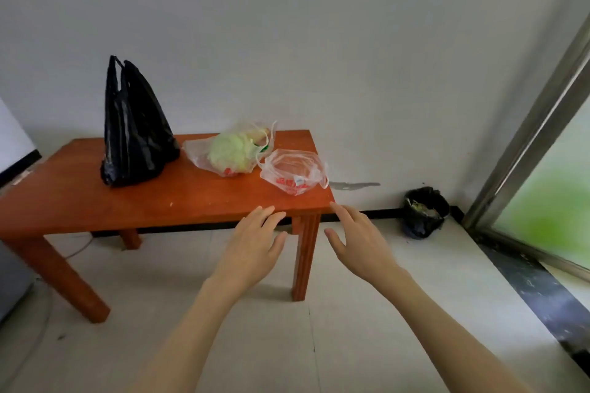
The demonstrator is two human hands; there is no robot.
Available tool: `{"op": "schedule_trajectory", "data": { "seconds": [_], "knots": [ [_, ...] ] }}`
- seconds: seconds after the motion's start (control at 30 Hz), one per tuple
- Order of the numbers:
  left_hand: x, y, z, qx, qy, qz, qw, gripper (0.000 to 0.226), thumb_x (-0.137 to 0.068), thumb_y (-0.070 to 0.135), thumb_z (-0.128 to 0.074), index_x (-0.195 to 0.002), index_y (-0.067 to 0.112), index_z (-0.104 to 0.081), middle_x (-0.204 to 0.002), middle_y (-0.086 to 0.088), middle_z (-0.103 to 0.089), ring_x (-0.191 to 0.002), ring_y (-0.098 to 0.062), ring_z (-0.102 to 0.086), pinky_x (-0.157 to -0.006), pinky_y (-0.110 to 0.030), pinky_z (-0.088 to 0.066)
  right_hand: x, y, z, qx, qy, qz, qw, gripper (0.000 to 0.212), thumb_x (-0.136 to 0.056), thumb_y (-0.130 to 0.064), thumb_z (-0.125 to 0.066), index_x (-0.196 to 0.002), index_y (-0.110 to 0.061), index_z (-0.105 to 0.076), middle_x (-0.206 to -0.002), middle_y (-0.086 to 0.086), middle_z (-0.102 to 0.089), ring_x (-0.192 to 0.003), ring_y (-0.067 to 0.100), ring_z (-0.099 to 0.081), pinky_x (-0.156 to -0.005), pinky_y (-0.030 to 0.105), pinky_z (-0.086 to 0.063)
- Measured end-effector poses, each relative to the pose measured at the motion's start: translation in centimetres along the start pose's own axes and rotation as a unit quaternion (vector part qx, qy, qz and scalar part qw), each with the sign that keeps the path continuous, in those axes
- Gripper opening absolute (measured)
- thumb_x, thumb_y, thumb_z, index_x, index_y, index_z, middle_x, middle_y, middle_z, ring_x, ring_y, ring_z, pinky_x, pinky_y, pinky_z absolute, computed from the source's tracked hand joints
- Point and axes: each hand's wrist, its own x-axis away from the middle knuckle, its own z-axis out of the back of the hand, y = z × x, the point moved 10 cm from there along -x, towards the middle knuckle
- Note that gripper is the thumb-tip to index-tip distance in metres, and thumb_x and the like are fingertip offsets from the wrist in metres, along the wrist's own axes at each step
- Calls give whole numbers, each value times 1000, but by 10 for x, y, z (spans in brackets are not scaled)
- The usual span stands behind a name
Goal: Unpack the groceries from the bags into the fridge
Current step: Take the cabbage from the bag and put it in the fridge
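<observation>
An orange wooden table carries three bags. A tall black plastic bag stands at the back left. A clear bag holding a pale green cabbage lies in the middle. A clear bag with red print sits near the right front corner, its contents unclear. My left hand and my right hand are stretched out in front of the table's right front corner, fingers straight, holding nothing and apart from every bag. No fridge is in view.
A small bin lined with a black bag stands on the floor by the wall, right of the table. A metal-framed glass door runs along the right. A grey object sits at the left edge. Pale tiled floor lies underfoot.
</observation>
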Motion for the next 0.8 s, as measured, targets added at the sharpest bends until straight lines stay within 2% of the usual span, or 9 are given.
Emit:
{"op": "schedule_trajectory", "data": {
  "seconds": [0.17,0.33,0.43,0.53,0.63,0.8],
  "knots": [
    [-87,-47,7,-21,11,25,999,47,-98,38,-33,-143,23,-31,-152,2,-27,-142,-13,-14,-115,-32,-15,-101,-1,-19,-12,-8,24,1000,53,-96,-35,-43,-145,-21,-26,-146,3,-37,-132,21,-37,-104,33,-34],
    [-157,-84,27,-28,45,26,998,45,-97,35,-37,-140,22,-35,-149,2,-31,-140,-13,-21,-113,-28,-17,-190,-5,-35,-26,-11,39,999,51,-96,-36,-42,-143,-19,-30,-146,3,-38,-132,22,-38,-105,33,-34],
    [-187,-117,16,-30,37,41,998,45,-97,34,-39,-140,20,-36,-149,2,-33,-139,-12,-23,-112,-26,-18,-237,-6,-59,-41,-32,44,998,50,-96,-36,-42,-143,-21,-31,-147,3,-36,-134,22,-35,-105,35,-34],
    [-221,-152,2,-22,21,46,998,44,-97,32,-41,-139,19,-38,-145,2,-37,-137,-13,-29,-110,-25,-21,-284,-9,-81,-51,-45,52,996,47,-96,-32,-42,-141,-21,-34,-147,2,-36,-136,20,-31,-109,32,-28],
    [-259,-189,-9,-4,12,53,999,42,-96,31,-42,-137,22,-39,-142,3,-40,-132,-12,-34,-107,-24,-26,-329,-8,-108,-56,-59,32,996,46,-96,-29,-42,-140,-21,-34,-145,2,-40,-132,20,-36,-107,32,-30],
    [-333,-261,-33,22,-29,83,996,45,-96,27,-43,-140,20,-35,-149,-1,-32,-138,-16,-26,-112,-31,-24,-409,-9,-157,-85,-69,-20,994,47,-96,-31,-42,-141,-19,-33,-144,4,-41,-131,23,-40,-104,34,-35]
  ]
}}
